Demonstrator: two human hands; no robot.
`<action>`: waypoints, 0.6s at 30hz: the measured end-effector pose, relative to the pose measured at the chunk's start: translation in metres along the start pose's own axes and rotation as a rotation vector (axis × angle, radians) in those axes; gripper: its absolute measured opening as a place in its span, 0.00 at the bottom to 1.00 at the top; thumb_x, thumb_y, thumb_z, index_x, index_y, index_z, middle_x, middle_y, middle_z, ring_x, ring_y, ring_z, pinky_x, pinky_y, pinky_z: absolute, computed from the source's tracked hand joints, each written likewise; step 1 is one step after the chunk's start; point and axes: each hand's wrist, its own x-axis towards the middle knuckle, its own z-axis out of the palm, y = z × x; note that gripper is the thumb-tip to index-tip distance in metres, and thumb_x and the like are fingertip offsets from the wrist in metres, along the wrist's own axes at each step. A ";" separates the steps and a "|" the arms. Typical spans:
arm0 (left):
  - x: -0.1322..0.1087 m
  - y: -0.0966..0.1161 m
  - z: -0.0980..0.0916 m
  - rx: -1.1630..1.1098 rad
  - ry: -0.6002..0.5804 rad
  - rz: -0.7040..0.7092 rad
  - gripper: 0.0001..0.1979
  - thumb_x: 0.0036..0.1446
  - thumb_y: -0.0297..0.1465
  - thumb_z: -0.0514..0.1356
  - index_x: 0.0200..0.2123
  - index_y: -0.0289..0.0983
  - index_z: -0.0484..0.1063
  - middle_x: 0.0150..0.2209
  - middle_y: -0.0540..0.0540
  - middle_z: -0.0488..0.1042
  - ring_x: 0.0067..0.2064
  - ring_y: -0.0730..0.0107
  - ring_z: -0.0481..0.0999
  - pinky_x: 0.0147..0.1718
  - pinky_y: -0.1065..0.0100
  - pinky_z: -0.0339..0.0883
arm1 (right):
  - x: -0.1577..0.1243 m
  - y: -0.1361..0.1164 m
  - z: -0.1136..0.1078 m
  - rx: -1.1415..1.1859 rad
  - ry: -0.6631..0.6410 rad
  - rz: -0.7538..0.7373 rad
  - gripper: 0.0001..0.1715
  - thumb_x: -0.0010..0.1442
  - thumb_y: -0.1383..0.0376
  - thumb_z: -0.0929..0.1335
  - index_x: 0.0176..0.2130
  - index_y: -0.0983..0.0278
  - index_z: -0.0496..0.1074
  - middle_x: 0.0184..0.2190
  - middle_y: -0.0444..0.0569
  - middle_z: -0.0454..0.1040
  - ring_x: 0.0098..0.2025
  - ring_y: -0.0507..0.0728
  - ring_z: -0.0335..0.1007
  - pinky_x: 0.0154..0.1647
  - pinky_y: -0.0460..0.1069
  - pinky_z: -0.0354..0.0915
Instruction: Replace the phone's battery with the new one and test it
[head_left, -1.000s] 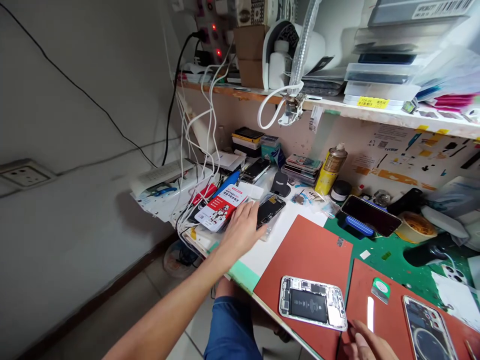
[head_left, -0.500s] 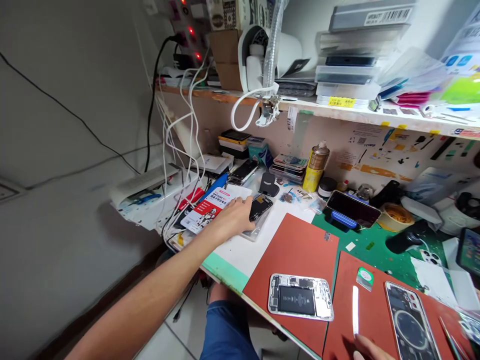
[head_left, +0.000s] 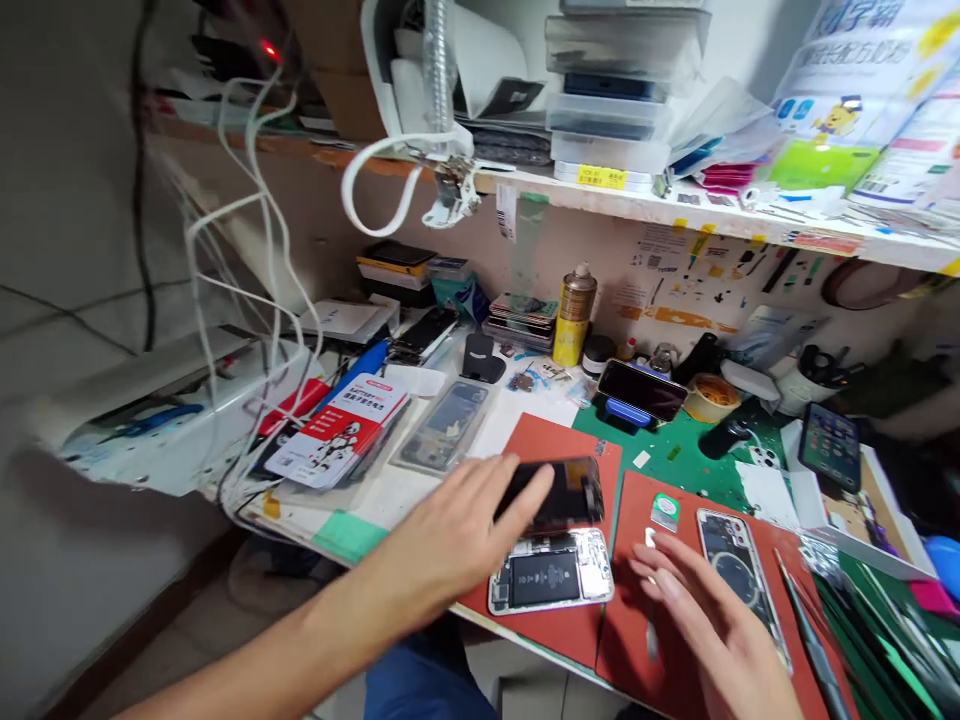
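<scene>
My left hand point(head_left: 457, 530) holds a black phone screen point(head_left: 566, 492) by its left end, just above an opened phone body point(head_left: 551, 580) whose black battery shows, lying on a red mat point(head_left: 555, 450). My right hand point(head_left: 709, 625) hovers flat with fingers spread over a second red mat point(head_left: 626, 640), beside a small white strip point(head_left: 649, 537). A phone back shell point(head_left: 731, 560) with a round coil lies just right of that hand. A clear tray point(head_left: 448, 425) sits on the white sheet at the left.
A red and white battery pack point(head_left: 341, 430) and white cables point(head_left: 247, 300) lie at the left. A spray can point(head_left: 574, 315), a propped phone point(head_left: 641, 390), a tape roll point(head_left: 711, 397) and a lit phone point(head_left: 829, 445) stand along the back. Tweezers point(head_left: 806, 625) lie at the right. A cluttered shelf point(head_left: 675, 205) hangs overhead.
My left hand lifted the black screen out of the clear tray at the left and carried it right, over the opened phone. My right hand came up into view over the mat.
</scene>
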 end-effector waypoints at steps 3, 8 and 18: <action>-0.002 0.032 0.003 0.043 0.147 0.199 0.32 0.65 0.18 0.51 0.71 0.31 0.57 0.58 0.22 0.75 0.58 0.37 0.79 0.55 0.42 0.74 | 0.015 -0.024 0.016 0.051 -0.168 -0.038 0.37 0.53 0.49 0.81 0.56 0.63 0.78 0.51 0.55 0.83 0.52 0.62 0.80 0.54 0.52 0.75; -0.007 0.034 0.002 -0.229 0.159 0.184 0.35 0.66 0.19 0.56 0.74 0.38 0.55 0.66 0.25 0.69 0.66 0.35 0.71 0.61 0.40 0.70 | 0.026 -0.031 0.026 0.051 -0.340 -0.006 0.21 0.57 0.53 0.81 0.40 0.67 0.81 0.32 0.47 0.82 0.32 0.53 0.75 0.37 0.46 0.69; -0.003 0.019 0.043 -1.834 0.016 -0.682 0.18 0.60 0.42 0.71 0.47 0.35 0.78 0.41 0.43 0.84 0.41 0.64 0.83 0.42 0.67 0.77 | 0.038 -0.045 0.036 -0.019 -0.391 -0.035 0.21 0.54 0.50 0.82 0.37 0.63 0.80 0.31 0.47 0.79 0.32 0.54 0.73 0.35 0.49 0.70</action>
